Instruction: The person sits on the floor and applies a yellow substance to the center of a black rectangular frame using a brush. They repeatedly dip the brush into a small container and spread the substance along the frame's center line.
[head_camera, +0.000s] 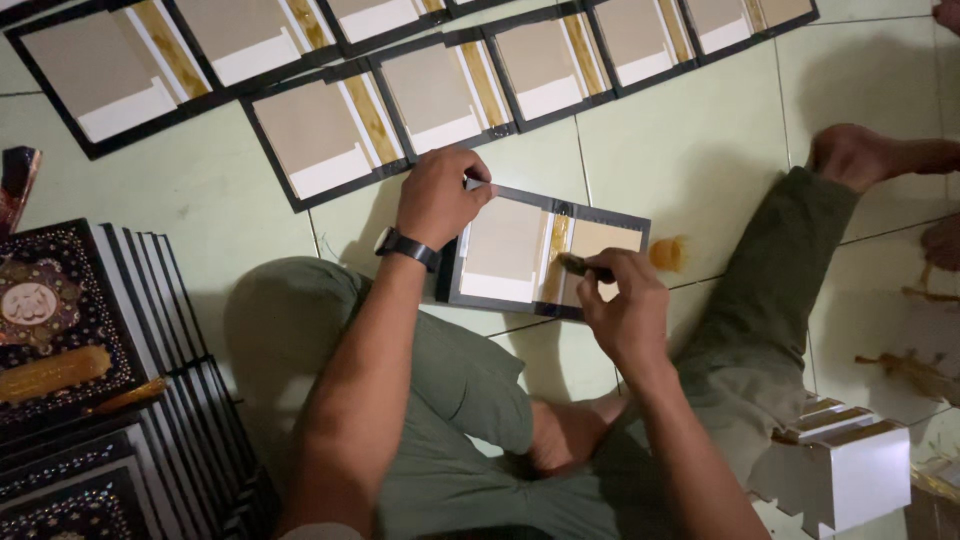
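An open book cover (510, 250), black-edged with beige board panels and a brown glued spine strip, lies flat on the tiled floor in front of me. My left hand (438, 195), with a black wristwatch, presses down on the cover's upper left corner. My right hand (625, 300) grips a small dark brush (585, 266) whose tip rests on the spine strip near the middle of the cover. I sit on the floor with legs in green trousers spread to either side.
Several similar open covers (320, 135) lie in a row across the far floor. Stacked ornate dark covers (70, 340) stand at the left. A white book block (850, 470) sits at the lower right. Glue smears (668, 253) mark the tiles; a bare foot (860, 155) rests at right.
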